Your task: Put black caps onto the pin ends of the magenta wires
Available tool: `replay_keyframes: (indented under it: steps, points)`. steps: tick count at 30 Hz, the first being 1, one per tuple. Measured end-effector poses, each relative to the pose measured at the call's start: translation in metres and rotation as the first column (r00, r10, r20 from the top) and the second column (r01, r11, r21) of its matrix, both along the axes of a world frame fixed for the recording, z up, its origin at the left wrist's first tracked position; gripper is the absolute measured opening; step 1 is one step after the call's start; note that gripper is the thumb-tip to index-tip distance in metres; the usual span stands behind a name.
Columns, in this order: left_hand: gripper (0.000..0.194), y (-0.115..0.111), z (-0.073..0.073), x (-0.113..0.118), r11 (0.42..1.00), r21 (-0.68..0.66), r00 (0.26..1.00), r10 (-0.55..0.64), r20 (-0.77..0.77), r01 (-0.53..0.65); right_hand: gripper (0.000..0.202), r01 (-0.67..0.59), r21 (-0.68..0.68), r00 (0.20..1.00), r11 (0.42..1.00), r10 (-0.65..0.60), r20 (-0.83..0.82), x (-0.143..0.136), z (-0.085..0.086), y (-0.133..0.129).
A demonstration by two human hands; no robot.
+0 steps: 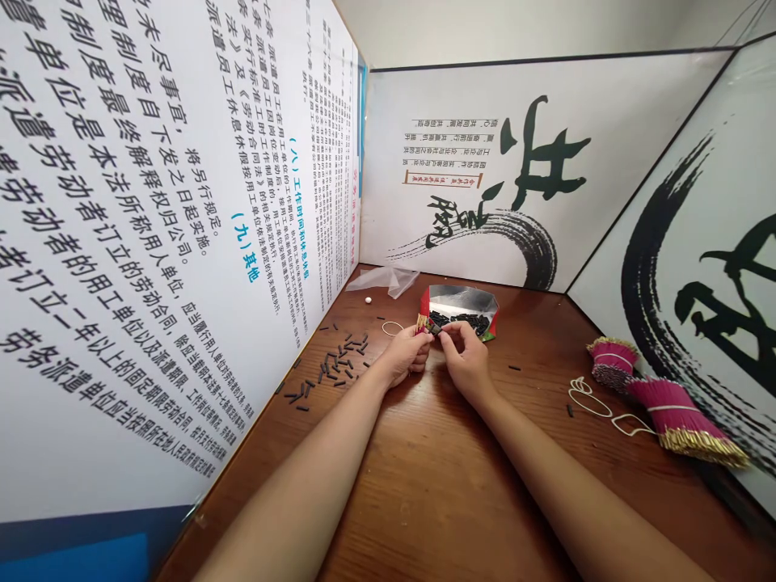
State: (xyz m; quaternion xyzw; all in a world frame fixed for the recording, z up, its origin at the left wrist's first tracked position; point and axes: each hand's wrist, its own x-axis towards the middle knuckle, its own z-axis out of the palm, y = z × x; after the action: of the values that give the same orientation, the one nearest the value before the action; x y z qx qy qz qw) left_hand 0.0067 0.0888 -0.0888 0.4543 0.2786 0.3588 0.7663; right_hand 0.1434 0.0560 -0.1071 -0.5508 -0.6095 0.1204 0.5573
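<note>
As seen from above in the head view, shows the left hand (409, 356) and the right hand (466, 352) close together over a brown wood-grained desk (412, 485). In the left hand, shows the fingers (423, 341) closed around a small bundle of thin gold-tipped sticks (421, 323), tips upward. In the right hand, shows thumb and fingers (447, 335) nearly shut in a pinch on a short black rod (435, 328), just beside the bundle; too small to tell whether touching it.

Directly behind the hands, includes an open red pouch with silver lining (459, 299), holding a heap of short black rods (464, 321). To the left, depicts many scattered black rods (339, 361) lying flat, a thin pale loop (392, 328) near the left hand, a small white round object (368, 300) and a crumpled translucent plastic sheet (388, 281).

To the right, includes two magenta bundles of gold-tipped sticks (682, 416), bound with white bands and lying on their sides, near cream elastic loops (588, 396). Also marks one single black rod (514, 368) near the right forearm and another beside the loops. Around the work area, shows upright white panels (424, 97) printed with black text and dark brush calligraphy.
</note>
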Motion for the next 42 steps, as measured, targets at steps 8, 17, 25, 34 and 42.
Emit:
replay_keyframes:
  steps: [8,17,25,34,42]
  points:
    - [0.014,0.002,0.0,-0.001,0.999,-0.054,0.999,0.002,0.04,0.0,0.039,0.287,-0.06,0.814,0.956,-0.21,0.541,0.0,0.002,-0.003]
    - [0.006,0.005,0.0,-0.003,0.99,-0.085,0.989,-0.101,0.104,0.11,0.027,0.323,-0.151,0.686,0.934,-0.121,0.717,-0.001,-0.004,-0.002]
    - [0.014,0.002,0.0,-0.003,0.999,-0.04,0.997,-0.034,0.073,0.037,0.027,0.31,-0.208,0.722,0.928,-0.088,0.686,0.001,-0.001,-0.001]
    - [0.022,0.001,0.0,-0.001,1.0,-0.015,0.999,0.007,0.038,-0.006,0.031,0.286,-0.105,0.771,0.952,-0.164,0.616,0.002,-0.005,0.001]
    - [0.013,0.003,-0.001,0.001,0.997,-0.061,0.998,0.045,0.047,-0.042,0.032,0.113,0.101,0.978,0.988,-0.129,0.165,0.007,-0.004,0.006]
